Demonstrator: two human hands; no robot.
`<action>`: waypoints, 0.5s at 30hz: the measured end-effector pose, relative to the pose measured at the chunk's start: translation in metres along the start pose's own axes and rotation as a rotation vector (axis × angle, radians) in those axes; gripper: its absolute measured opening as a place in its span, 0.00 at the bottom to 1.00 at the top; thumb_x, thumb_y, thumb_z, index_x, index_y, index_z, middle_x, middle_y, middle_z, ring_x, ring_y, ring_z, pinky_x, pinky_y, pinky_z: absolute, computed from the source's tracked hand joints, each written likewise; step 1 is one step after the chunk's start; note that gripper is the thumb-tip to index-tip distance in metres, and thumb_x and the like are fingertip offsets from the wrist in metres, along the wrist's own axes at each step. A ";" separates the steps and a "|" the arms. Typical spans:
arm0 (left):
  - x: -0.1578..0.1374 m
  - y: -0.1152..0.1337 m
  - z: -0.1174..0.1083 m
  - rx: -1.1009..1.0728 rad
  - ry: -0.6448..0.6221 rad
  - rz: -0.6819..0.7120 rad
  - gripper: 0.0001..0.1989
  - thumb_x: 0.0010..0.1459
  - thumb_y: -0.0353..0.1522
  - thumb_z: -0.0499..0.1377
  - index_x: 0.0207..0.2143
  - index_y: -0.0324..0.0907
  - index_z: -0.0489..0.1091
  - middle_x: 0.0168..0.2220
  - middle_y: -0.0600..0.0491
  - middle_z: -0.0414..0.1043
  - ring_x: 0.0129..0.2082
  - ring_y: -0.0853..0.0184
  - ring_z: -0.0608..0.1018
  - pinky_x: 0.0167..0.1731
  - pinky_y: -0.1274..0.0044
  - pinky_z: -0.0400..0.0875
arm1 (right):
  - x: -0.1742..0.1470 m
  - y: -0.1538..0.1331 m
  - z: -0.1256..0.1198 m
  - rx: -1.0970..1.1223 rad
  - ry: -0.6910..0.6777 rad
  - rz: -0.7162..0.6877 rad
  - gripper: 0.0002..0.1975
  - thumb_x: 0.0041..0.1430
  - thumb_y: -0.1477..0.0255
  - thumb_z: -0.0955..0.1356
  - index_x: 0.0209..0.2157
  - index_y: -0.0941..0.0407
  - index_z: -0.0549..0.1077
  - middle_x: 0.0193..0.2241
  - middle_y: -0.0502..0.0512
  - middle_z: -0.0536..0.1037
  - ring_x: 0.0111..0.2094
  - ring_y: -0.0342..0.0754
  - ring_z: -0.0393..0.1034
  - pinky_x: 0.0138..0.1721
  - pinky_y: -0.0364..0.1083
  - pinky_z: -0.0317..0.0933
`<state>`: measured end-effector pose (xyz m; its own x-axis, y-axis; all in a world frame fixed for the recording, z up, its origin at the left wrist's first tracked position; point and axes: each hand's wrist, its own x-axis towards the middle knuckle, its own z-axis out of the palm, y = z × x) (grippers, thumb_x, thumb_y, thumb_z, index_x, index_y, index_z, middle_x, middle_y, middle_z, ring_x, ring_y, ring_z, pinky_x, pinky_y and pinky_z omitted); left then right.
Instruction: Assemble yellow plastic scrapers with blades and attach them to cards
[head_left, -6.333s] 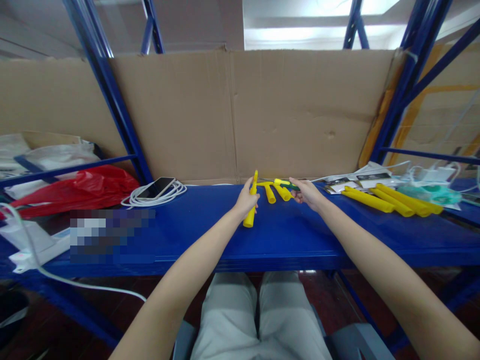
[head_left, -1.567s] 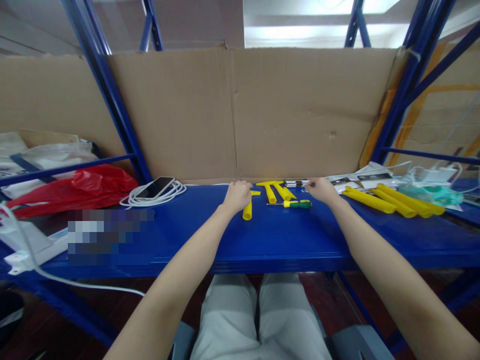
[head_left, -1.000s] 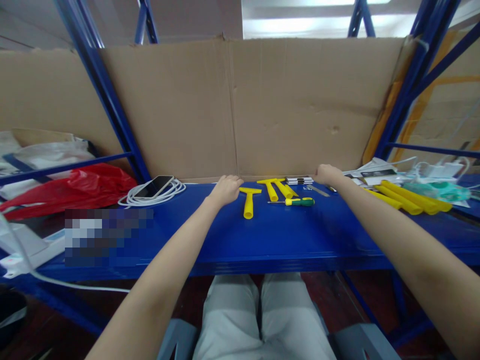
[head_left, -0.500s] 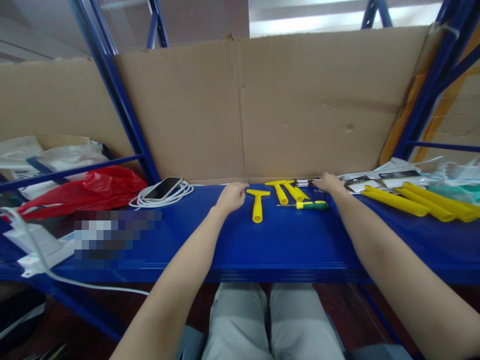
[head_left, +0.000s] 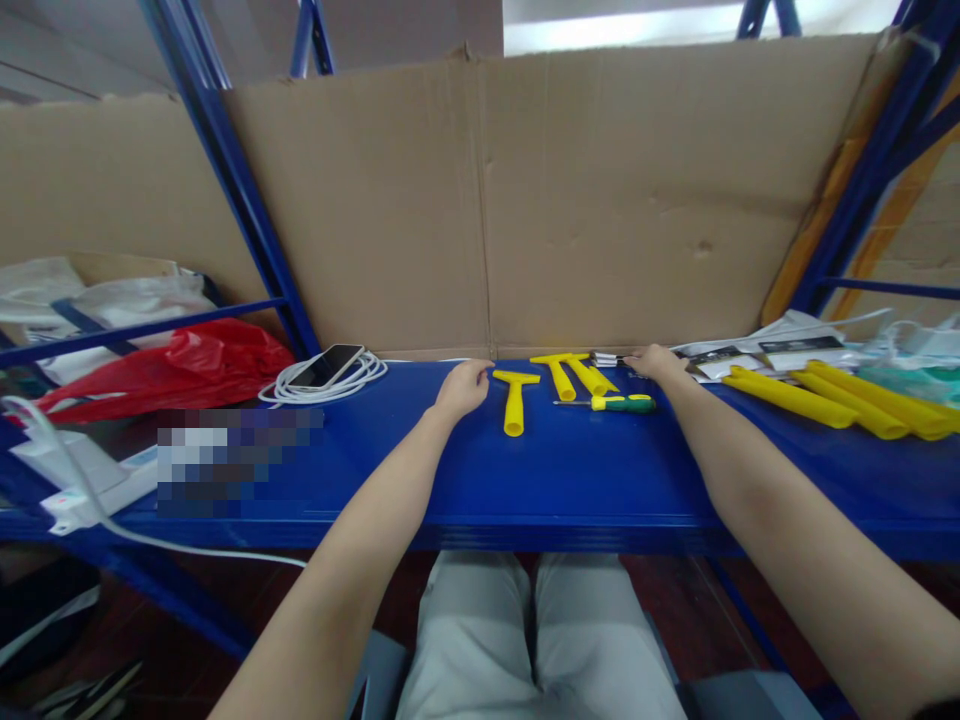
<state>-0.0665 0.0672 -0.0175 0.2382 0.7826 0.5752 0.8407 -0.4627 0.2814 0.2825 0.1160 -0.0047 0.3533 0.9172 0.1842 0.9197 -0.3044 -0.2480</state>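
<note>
My left hand (head_left: 463, 388) rests on the blue shelf top, palm down with fingers curled in. Nothing shows in it. Its fingertips come close to the crossbar of a yellow T-shaped handle (head_left: 514, 405); whether they touch is unclear. Farther right, my right hand (head_left: 657, 362) reaches to the back, fingers bent down over small dark pieces whose kind I cannot make out. Beside those fingertips lie small silver-and-black pieces (head_left: 606, 360). More yellow T-shaped handles (head_left: 559, 378) lie between the hands. A green-and-yellow screwdriver (head_left: 626, 403) lies in front of them.
Several yellow tubes (head_left: 847, 400) lie at the right, before flat packages (head_left: 799, 352). On the left are a phone (head_left: 330, 366) on a coiled white cable (head_left: 364, 380), a red plastic bag (head_left: 180, 370) and a white power strip (head_left: 97, 500). Cardboard (head_left: 600, 200) walls the back.
The view has shifted slightly. My right hand has moved a little left, closer to the small silver-and-black pieces. My left hand stays beside the T-shaped handle, its fingers slightly more curled.
</note>
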 end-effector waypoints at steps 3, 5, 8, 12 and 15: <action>-0.001 -0.001 0.002 -0.035 0.011 -0.006 0.18 0.53 0.24 0.51 0.44 0.40 0.73 0.44 0.48 0.74 0.45 0.64 0.74 0.50 0.75 0.66 | -0.008 -0.002 -0.005 0.024 0.045 0.034 0.21 0.55 0.61 0.63 0.47 0.54 0.74 0.49 0.66 0.72 0.52 0.63 0.64 0.51 0.64 0.52; -0.002 -0.002 0.003 -0.054 0.011 -0.021 0.17 0.53 0.24 0.51 0.43 0.40 0.73 0.43 0.49 0.75 0.45 0.64 0.74 0.50 0.74 0.65 | -0.011 0.000 -0.006 0.058 0.083 0.055 0.19 0.55 0.64 0.63 0.46 0.56 0.75 0.48 0.67 0.72 0.51 0.63 0.64 0.51 0.62 0.53; -0.003 -0.003 0.005 -0.046 0.011 -0.044 0.17 0.54 0.24 0.51 0.43 0.42 0.73 0.43 0.50 0.75 0.45 0.65 0.75 0.50 0.75 0.65 | -0.012 0.006 -0.005 0.179 0.141 0.064 0.19 0.55 0.66 0.63 0.45 0.58 0.75 0.48 0.67 0.73 0.51 0.61 0.65 0.50 0.57 0.56; -0.005 -0.002 0.007 -0.019 -0.008 -0.030 0.17 0.53 0.24 0.51 0.43 0.41 0.73 0.44 0.49 0.74 0.45 0.65 0.74 0.50 0.76 0.65 | -0.004 0.015 -0.004 0.464 0.281 0.088 0.19 0.54 0.65 0.63 0.44 0.61 0.74 0.44 0.67 0.75 0.46 0.57 0.68 0.46 0.50 0.60; -0.006 0.000 0.008 0.026 -0.026 -0.005 0.18 0.53 0.24 0.50 0.43 0.40 0.74 0.43 0.48 0.74 0.44 0.64 0.74 0.49 0.75 0.66 | 0.003 0.018 -0.005 0.710 0.406 0.126 0.19 0.53 0.62 0.64 0.40 0.62 0.72 0.40 0.65 0.75 0.42 0.54 0.69 0.42 0.48 0.62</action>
<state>-0.0644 0.0657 -0.0276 0.2461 0.7955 0.5537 0.8542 -0.4479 0.2640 0.3007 0.1125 -0.0034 0.6060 0.6817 0.4100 0.5898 -0.0392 -0.8066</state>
